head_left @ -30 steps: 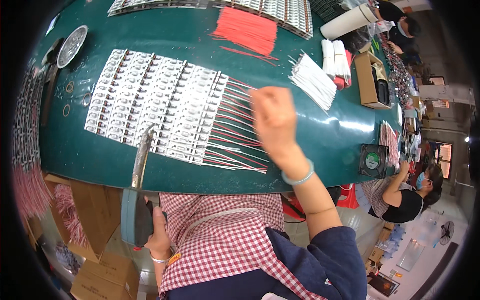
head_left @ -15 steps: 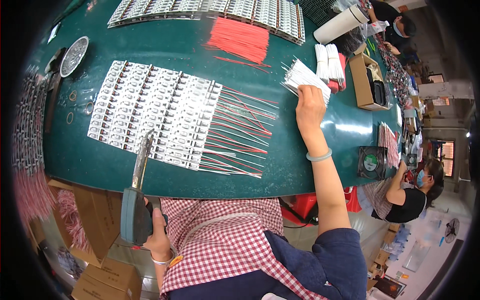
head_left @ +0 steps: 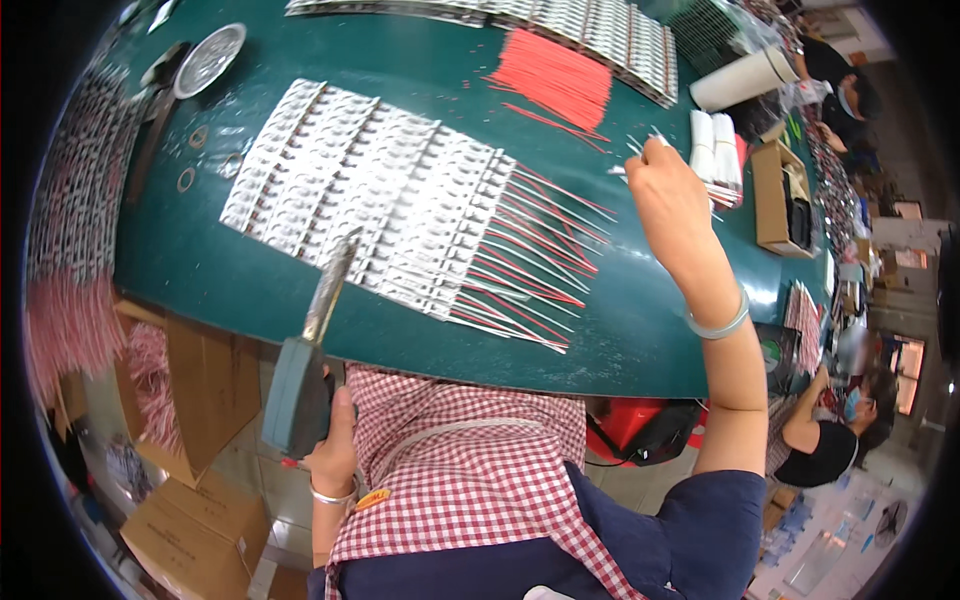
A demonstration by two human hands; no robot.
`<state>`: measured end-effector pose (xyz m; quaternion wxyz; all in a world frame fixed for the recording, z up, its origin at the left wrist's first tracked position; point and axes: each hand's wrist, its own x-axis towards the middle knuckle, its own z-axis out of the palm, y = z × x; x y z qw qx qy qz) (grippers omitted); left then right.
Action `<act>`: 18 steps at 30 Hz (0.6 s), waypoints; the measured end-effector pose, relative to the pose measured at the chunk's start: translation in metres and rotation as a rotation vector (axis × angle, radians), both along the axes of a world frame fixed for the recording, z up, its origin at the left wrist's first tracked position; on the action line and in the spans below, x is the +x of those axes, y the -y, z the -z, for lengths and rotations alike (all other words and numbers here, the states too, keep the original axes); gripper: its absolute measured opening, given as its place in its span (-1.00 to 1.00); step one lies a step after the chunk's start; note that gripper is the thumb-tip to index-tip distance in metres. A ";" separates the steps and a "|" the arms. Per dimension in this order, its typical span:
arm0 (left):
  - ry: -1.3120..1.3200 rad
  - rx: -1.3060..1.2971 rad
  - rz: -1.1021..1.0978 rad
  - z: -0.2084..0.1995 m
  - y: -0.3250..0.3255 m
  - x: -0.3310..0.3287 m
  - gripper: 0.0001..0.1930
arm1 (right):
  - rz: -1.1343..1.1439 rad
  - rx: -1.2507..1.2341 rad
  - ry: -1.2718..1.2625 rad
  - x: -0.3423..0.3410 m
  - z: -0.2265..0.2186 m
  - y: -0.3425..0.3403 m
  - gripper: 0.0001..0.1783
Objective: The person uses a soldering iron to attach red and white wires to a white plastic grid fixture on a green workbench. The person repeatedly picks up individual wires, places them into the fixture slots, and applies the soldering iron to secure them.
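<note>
My left hand (head_left: 338, 440) is closed around the handle of a teal soldering gun (head_left: 296, 395). Its long metal tip points up over the lower edge of a panel of white circuit boards (head_left: 365, 190), and I cannot tell whether it touches. Red and white wires (head_left: 535, 260) fan out from the panel's right side. Out to the right, my right hand (head_left: 672, 195) has its fingers curled down onto a pile of loose white wires (head_left: 634, 148), mostly covering it. Wire ends poke out around the fingers; the fingertips themselves are hidden.
A heap of red wires (head_left: 555, 85) lies behind the panel, with more board panels (head_left: 590, 40) beyond. Bundled white wires (head_left: 713, 150), a white flask (head_left: 742, 80), a cardboard box (head_left: 775, 205) and a fan stand right. A metal dish (head_left: 210, 60) sits far left. Other people work at right.
The view has shifted, so the table contents appear farther right. My right hand has turned and curled further over the white wires. My left hand still holds the soldering gun over the panel.
</note>
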<state>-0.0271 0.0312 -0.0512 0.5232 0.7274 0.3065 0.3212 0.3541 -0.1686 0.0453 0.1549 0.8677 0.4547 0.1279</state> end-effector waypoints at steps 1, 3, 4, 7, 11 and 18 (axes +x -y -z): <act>-0.021 0.031 0.011 0.000 -0.001 -0.002 -0.58 | 0.003 -0.079 -0.025 -0.001 0.006 -0.008 -0.87; -0.056 0.092 0.052 0.002 -0.002 -0.002 -0.56 | 0.034 -0.177 -0.065 -0.001 0.014 -0.022 -0.87; -0.059 0.084 0.057 0.000 -0.001 -0.003 -0.56 | 0.048 -0.227 -0.082 0.000 0.016 -0.029 -0.88; -0.068 0.056 0.060 -0.004 0.001 -0.009 -0.57 | 0.043 -0.203 -0.081 -0.003 0.016 -0.039 -0.89; -0.087 -0.056 0.008 -0.015 0.002 -0.005 -0.59 | -0.048 0.109 -0.068 -0.024 0.007 -0.050 -0.80; -0.067 -0.089 0.055 -0.023 0.001 0.001 -0.60 | -0.333 0.674 -0.483 -0.108 0.037 -0.088 -0.68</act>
